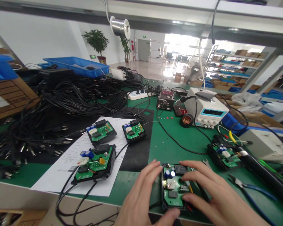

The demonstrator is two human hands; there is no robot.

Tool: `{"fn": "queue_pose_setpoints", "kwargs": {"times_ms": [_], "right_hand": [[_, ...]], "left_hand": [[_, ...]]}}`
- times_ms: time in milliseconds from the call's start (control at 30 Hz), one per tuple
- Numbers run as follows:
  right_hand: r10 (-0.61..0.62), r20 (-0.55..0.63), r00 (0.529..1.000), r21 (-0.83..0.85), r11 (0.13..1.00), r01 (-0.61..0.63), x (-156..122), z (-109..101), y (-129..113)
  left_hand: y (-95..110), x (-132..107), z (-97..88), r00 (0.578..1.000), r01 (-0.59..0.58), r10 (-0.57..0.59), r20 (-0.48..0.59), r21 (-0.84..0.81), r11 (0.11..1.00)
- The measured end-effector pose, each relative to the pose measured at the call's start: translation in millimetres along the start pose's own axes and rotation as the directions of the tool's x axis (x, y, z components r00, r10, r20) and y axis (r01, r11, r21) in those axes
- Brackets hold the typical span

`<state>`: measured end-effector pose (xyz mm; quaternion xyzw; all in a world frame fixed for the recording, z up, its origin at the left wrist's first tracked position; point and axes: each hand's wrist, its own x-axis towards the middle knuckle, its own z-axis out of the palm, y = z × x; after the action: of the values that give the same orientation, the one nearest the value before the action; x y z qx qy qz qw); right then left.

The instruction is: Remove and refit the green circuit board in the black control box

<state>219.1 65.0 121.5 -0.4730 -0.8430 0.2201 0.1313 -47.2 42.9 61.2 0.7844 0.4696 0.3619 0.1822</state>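
In front of me a green circuit board (176,201) sits in an open black plastic housing (164,201) at the table's front edge. Blue capacitors, a dark relay and a white round part stand on it. My left hand (141,191) holds the housing, fingers along its left side and thumb at the near edge. My right hand (212,191) curls over the right side, with fingertips and thumb on the board's right half. The exact contact of some right fingertips is hidden. Red wire ends show below the right thumb.
Similar board units (101,163) lie left on printed paper (49,175); another unit (226,157) lies right. Blue-handled cutters (254,188) and a black tube (261,169) are at right. Behind are a soldering station (165,102), a bench instrument (209,110) and heaped black cables (85,94).
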Motion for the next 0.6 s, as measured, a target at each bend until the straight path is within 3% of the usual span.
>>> {"fn": "queue_pose_setpoints", "kwargs": {"times_ms": [133, 233, 500, 600], "right_hand": [[0.01, -0.023, 1.0, 0.01, 1.0, -0.009, -1, 3, 3], [0.003, -0.041, 0.999, 0.027, 1.0, -0.002, 0, 3, 3], [-0.024, -0.045, 0.999, 0.056, 0.998, 0.026, 6, 1, 3], [-0.05, -0.114, 0.992, 0.021, 0.998, 0.053, -3, 0, 3]], "left_hand": [[-2, 25, -9.5, 0.981, -0.015, 0.03, 0.192, -0.076, 0.997], [1, 37, -11.8, 0.965, 0.002, 0.023, 0.262, -0.093, 0.996], [-7, 43, -5.0, 0.97, -0.015, 0.052, 0.238, -0.154, 0.988], [-12, 37, -3.3, 0.971, -0.003, 0.031, 0.238, -0.116, 0.993]]}}
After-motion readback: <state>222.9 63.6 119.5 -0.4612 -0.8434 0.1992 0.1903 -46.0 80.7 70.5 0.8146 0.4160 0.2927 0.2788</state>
